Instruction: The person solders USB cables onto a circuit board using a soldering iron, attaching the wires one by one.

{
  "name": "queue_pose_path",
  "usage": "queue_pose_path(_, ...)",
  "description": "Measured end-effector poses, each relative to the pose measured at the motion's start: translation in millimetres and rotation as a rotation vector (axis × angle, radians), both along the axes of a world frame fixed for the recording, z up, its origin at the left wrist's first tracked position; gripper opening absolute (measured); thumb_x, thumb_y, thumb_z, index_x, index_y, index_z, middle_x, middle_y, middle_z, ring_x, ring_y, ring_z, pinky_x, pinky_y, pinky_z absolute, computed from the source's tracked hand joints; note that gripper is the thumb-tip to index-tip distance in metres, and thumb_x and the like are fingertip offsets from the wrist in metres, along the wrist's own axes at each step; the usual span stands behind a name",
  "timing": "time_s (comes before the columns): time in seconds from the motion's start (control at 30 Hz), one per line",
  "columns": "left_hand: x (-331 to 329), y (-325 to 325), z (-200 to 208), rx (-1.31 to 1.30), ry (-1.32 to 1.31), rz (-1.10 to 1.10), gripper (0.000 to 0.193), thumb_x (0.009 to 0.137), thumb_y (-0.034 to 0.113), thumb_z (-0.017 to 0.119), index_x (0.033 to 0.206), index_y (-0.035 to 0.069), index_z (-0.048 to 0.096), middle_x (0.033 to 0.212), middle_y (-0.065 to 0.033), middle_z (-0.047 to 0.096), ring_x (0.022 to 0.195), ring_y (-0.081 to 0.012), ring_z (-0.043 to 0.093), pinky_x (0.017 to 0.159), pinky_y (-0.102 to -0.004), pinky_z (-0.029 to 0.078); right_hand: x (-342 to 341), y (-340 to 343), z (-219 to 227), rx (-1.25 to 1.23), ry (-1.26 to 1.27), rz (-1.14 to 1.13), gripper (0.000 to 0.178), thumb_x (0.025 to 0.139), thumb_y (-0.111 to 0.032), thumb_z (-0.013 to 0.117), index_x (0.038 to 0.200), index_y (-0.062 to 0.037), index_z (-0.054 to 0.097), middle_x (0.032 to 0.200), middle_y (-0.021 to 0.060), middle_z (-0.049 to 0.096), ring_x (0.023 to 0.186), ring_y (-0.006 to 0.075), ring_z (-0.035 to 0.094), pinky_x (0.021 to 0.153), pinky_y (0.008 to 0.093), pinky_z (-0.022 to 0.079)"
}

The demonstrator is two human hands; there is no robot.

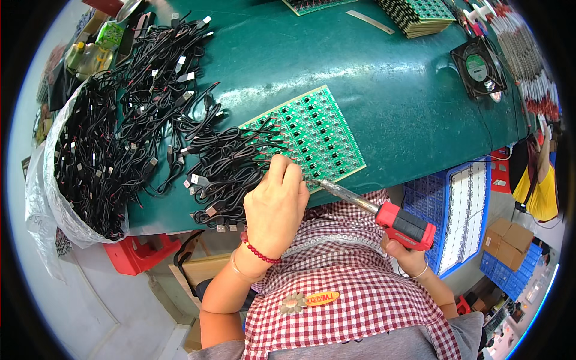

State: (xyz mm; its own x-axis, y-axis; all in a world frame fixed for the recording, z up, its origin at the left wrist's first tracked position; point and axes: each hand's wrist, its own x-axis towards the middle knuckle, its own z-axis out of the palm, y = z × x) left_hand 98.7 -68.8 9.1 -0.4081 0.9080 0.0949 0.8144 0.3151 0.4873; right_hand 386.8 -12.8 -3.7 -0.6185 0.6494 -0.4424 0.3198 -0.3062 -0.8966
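Note:
My left hand is closed in a pinch at the near-left edge of a green circuit board panel. It grips the end of a black USB cable, mostly covered by the fingers. In my right hand is a soldering iron with a red and black handle. Its metal tip points left, close to my left fingertips at the board's near edge. Many black USB cables lie bunched left of the board, with thin red wire ends reaching onto its left side.
A larger heap of cables and a plastic bag full of cables stand at the left. At the back right lie stacked boards and a metal ruler. A black fan is at the right, above a blue crate.

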Motion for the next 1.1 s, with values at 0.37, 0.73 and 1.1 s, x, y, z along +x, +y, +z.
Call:
queue_pose_path(0.37, -1, 2, 0, -0.002, 0.017, -0.005, 0.014, 0.075, 0.004, 0.063, 0.08, 0.005, 0.05, 0.09, -0.0069, 0.054, 0.062, -0.0258, 0.06, 0.049, -0.0362, 0.046, -1, 0, -2, 0.07, 0.005, -0.073, 0.038, 0.084, -0.036, 0.069, 0.082, -0.0018, 0.053, 0.065, 0.0035, 0.05, 0.059, 0.0141, 0.048, 0.056, 0.0297, 0.041)
queue_pose_path(0.73, 5, -6, 10, -0.089, 0.174, 0.011, 0.013, 0.075, 0.008, 0.066, 0.083, 0.006, 0.056, 0.091, -0.0057, 0.055, 0.078, -0.0207, 0.061, 0.056, -0.0324, 0.051, -35, 22, 17, 0.032, 0.321, -0.306, 0.047, 0.088, -0.035, 0.064, 0.112, 0.0021, 0.047, 0.059, 0.0026, 0.044, 0.049, 0.0132, 0.043, 0.048, 0.0288, 0.04)
queue_pose_path(1.1, -185, 36, -15, 0.022, 0.582, 0.094, 0.002, 0.079, 0.008, 0.06, 0.081, 0.007, 0.06, 0.08, -0.0071, 0.059, 0.081, -0.0257, 0.06, 0.067, -0.0367, 0.053, -51, 35, 28, 0.102, 0.487, -0.411, 0.04, 0.092, -0.028, 0.056, 0.114, 0.0032, 0.045, 0.059, 0.0037, 0.043, 0.048, 0.0123, 0.042, 0.046, 0.0275, 0.04)
